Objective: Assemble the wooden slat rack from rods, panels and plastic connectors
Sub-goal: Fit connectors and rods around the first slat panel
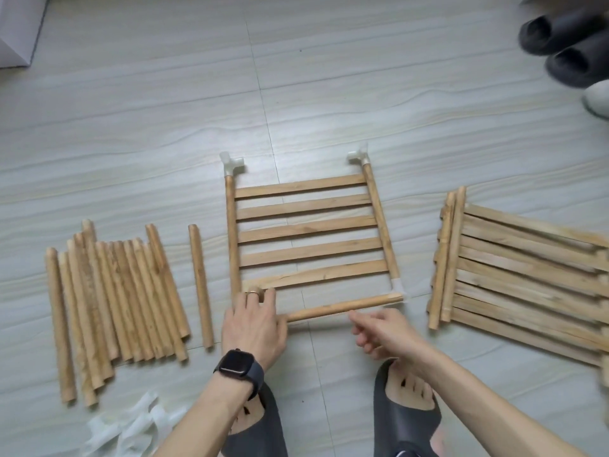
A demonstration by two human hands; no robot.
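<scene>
Two hands work at the near edge of one slat panel lying flat on the floor. Panel: five slats between two side rods, white connectors at both far corners and one at the near right corner.

Cross rod lies along the near edge, long axis left to right, slightly skewed, its right end seated in or at the near right connector. Its left end runs under the left hand, short of the left side rod's near end. That gap is what the next move turns on: the free end points toward the left hand, so that hand is the nearer one to guide it.

Left hand: palm down over the near left corner, fingers extended and lying on the lowest slat and the rod end. Whether a connector sits under it, cannot tell.

Right hand: just near side of the rod's middle, fingers loosely curled, empty, apparently not touching the rod.

Spare rods lie left, more panels right, loose connectors near left.

Judgement: near left corner joint not yet closed.
</scene>
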